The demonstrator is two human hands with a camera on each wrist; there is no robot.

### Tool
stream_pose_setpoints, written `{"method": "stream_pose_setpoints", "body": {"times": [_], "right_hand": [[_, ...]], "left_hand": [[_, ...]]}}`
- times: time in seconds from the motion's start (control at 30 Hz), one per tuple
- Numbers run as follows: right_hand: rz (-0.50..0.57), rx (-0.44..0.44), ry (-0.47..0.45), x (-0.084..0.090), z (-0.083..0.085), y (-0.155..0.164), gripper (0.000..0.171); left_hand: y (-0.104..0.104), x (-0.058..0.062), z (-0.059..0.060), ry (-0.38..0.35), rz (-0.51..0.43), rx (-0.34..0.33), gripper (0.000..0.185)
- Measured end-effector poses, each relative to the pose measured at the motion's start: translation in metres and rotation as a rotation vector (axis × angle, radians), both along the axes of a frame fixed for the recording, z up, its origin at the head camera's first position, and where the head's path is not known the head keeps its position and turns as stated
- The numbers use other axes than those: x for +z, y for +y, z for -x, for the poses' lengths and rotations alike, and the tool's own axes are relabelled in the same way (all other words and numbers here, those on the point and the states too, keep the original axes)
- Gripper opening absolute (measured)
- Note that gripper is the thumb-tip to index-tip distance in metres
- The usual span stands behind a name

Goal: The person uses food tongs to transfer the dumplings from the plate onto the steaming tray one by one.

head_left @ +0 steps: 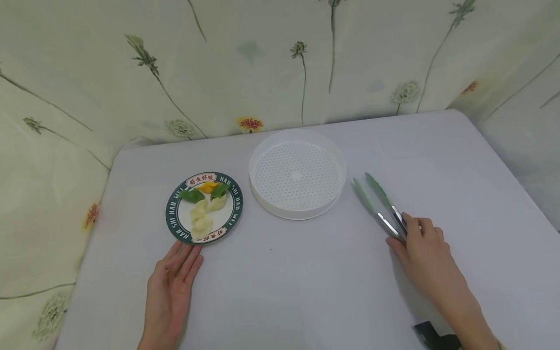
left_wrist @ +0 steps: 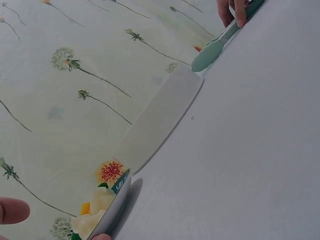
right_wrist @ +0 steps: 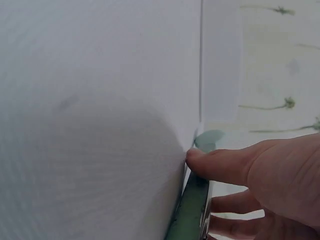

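In the head view my left hand (head_left: 168,291) lies palm up, with straight fingers reaching the near rim of a round green-and-white plate (head_left: 172,223). The left wrist view has a fingertip (left_wrist: 102,236) at the underside of the plate, while the thumb (left_wrist: 15,210) stays apart from it. On the plate are pale dumpling-like pieces (head_left: 202,226), green pieces (head_left: 191,195) and an orange piece (head_left: 207,187). My right hand (head_left: 426,257) grips metal tongs (head_left: 387,223) with pale green tips, thumb on one arm and fingers on the other. The tips stand slightly apart, holding nothing.
Between the hands, farther back, sits a round white steamer tray (head_left: 297,206) with a perforated base. A white cloth (head_left: 284,291) covers the table. Flower-printed fabric (head_left: 262,63) hangs behind it. A black object (head_left: 430,335) is beside my right forearm.
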State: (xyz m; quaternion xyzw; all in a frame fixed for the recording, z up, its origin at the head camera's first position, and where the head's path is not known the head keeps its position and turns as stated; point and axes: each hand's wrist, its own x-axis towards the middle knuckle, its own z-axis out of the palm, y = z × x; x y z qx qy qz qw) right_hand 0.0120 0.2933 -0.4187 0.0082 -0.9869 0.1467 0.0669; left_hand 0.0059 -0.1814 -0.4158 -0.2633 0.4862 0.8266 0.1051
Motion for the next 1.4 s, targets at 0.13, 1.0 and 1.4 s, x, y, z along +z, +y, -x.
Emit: {"method": "stream_pose_setpoints", "body": {"times": [0.13, 1.0, 1.4], "right_hand": [[0.009, -0.018, 0.023, -0.002, 0.000, -0.001, 0.063], [0.053, -0.054, 0.198, 0.008, 0.006, -0.004, 0.047], [-0.035, 0.051, 0.280, 0.042, 0.006, -0.020, 0.051]], "left_hand": [[0.000, 0.000, 0.000, 0.001, 0.000, 0.000, 0.066], [-0.001, 0.000, -0.001, 0.023, -0.005, -0.022, 0.070], [0.001, 0.000, 0.000, 0.008, 0.007, -0.045, 0.069]]}}
